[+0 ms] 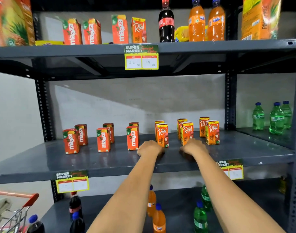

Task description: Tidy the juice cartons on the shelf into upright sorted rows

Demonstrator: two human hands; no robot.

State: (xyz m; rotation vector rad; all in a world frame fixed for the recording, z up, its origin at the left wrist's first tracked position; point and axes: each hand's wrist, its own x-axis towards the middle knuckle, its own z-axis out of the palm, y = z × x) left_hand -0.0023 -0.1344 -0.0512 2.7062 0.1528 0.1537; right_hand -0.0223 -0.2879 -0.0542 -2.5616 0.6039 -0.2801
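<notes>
On the middle shelf (110, 158) several red Maaza cartons (103, 139) stand upright at the left, in pairs one behind the other. To their right stand several orange Real cartons (187, 132), also upright in pairs. My left hand (149, 148) lies palm down on the shelf, right beside the base of the front left Real carton (162, 135). My right hand (193, 147) lies palm down just in front of the middle Real pair. Neither hand holds anything; the fingertips are hidden behind the knuckles.
The top shelf holds more Maaza and Real cartons (138, 30), a cola bottle (166, 21) and Fanta bottles (196, 22). Green Sprite bottles (276, 117) stand on the right-hand shelf. Soda bottles (159, 217) fill the shelf below my arms. A shopping trolley (18, 212) is at lower left.
</notes>
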